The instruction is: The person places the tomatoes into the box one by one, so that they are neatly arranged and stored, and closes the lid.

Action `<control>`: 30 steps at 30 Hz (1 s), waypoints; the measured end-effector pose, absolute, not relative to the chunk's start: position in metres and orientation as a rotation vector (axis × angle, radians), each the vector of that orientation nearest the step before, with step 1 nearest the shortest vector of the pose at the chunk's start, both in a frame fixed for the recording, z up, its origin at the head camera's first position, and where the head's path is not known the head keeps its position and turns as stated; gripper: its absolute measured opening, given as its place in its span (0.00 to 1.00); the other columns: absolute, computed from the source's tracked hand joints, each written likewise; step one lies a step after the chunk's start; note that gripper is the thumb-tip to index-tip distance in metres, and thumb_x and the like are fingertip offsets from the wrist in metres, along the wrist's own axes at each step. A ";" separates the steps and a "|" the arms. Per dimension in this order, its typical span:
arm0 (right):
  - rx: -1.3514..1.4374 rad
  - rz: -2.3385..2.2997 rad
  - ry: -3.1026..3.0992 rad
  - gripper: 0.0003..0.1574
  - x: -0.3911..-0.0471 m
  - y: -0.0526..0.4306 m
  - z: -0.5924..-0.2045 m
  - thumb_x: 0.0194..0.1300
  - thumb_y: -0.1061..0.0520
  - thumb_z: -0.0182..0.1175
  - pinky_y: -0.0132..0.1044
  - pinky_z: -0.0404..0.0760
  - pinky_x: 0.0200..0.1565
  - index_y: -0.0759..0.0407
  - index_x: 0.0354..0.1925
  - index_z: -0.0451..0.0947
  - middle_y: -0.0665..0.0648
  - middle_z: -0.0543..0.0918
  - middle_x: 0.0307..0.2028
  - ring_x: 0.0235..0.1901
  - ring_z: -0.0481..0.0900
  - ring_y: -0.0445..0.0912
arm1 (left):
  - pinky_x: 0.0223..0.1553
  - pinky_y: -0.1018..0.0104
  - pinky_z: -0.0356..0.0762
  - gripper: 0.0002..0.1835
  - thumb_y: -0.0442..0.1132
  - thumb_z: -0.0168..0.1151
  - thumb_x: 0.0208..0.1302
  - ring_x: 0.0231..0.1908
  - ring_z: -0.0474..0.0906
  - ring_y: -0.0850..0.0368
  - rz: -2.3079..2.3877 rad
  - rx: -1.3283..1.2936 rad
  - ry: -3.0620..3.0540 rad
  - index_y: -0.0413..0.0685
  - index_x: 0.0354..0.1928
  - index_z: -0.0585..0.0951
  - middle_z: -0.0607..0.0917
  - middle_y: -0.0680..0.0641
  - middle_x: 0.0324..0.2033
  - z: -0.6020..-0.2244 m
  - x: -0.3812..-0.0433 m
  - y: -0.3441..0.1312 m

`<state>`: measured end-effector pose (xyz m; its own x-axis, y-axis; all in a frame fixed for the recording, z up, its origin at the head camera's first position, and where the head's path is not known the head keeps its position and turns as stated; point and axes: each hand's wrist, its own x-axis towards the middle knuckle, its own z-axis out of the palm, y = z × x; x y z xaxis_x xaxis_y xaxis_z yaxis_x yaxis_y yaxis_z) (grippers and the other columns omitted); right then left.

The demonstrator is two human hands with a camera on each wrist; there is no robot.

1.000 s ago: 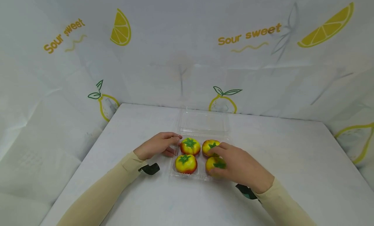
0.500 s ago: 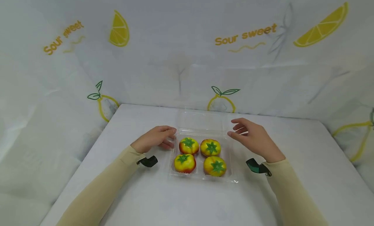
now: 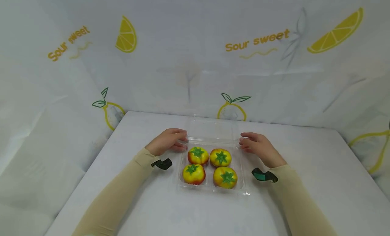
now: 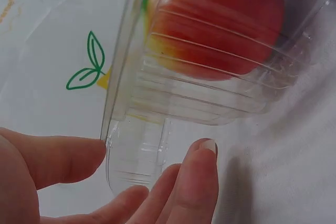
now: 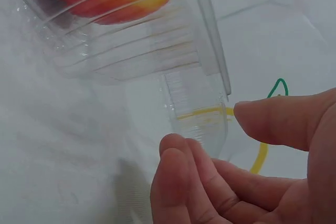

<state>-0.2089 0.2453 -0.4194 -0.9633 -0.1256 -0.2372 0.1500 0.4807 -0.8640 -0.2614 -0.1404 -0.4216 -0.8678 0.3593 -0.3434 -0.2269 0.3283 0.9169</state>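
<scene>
In the head view, a clear plastic clamshell box [image 3: 210,188] lies unfolded, its lid [image 3: 213,129] laid back behind it. Several yellow-and-red persimmon-like fruits with green leafy tops, such as the front right fruit [image 3: 225,177], sit inside in two rows. My left hand [image 3: 167,141] is at the back left corner by the hinge; in the left wrist view its thumb [image 4: 68,158] meets the rim and the fingers stay apart from it. At the opposite back corner is my right hand [image 3: 259,146], its thumb [image 5: 273,121] just short of the rim, fingers loosely bent.
A white table [image 3: 195,215] carries the box. Behind it hangs a white cloth [image 3: 170,60] printed with lemons and lettering, which also covers the sides. Dark bands [image 3: 264,175] show at both wrists.
My right hand has left the right-hand fruits and moved back and outward to the box's back right corner, coming nearer the lid. My left hand has shifted only slightly along the left side.
</scene>
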 end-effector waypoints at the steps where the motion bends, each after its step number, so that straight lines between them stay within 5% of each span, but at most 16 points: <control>1: 0.019 -1.492 2.439 0.39 -0.210 0.246 -0.421 0.84 0.43 0.55 0.43 0.87 0.65 0.64 0.80 0.66 0.68 0.79 0.69 0.61 0.84 0.54 | 0.52 0.62 0.92 0.29 0.48 0.58 0.83 0.49 0.90 0.49 1.581 0.108 2.098 0.42 0.77 0.72 0.86 0.36 0.62 -0.422 -0.261 -0.140; 8: -0.004 -1.519 2.429 0.37 -0.212 0.245 -0.427 0.84 0.40 0.56 0.35 0.88 0.61 0.60 0.77 0.72 0.66 0.79 0.70 0.61 0.81 0.53 | 0.50 0.63 0.92 0.28 0.46 0.61 0.80 0.45 0.92 0.51 1.653 0.045 2.076 0.45 0.76 0.72 0.87 0.38 0.57 -0.421 -0.257 -0.136; 14: 0.020 -1.565 2.414 0.35 -0.210 0.242 -0.430 0.81 0.42 0.61 0.28 0.86 0.55 0.61 0.74 0.75 0.65 0.85 0.60 0.54 0.82 0.51 | 0.53 0.61 0.92 0.27 0.43 0.60 0.81 0.47 0.92 0.50 1.655 0.042 2.088 0.42 0.75 0.71 0.85 0.36 0.57 -0.418 -0.254 -0.139; 24: 0.029 -1.540 2.466 0.30 -0.215 0.245 -0.430 0.80 0.43 0.62 0.28 0.81 0.52 0.55 0.71 0.75 0.58 0.86 0.53 0.51 0.80 0.48 | 0.55 0.60 0.91 0.24 0.41 0.63 0.79 0.48 0.93 0.50 1.688 0.128 2.109 0.39 0.69 0.71 0.87 0.34 0.56 -0.413 -0.255 -0.141; 30: -0.008 -1.562 2.483 0.25 -0.214 0.245 -0.425 0.81 0.47 0.61 0.32 0.78 0.45 0.57 0.67 0.74 0.60 0.85 0.47 0.40 0.75 0.47 | 0.56 0.59 0.91 0.23 0.39 0.68 0.77 0.49 0.92 0.46 1.731 0.157 2.122 0.36 0.66 0.74 0.88 0.33 0.54 -0.408 -0.254 -0.144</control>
<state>-0.2145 0.2447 -0.4251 -0.9784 -0.1144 -0.1721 0.1056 0.4391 -0.8922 -0.2540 -0.1445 -0.4079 -0.9154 0.3300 -0.2306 -0.1596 0.2284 0.9604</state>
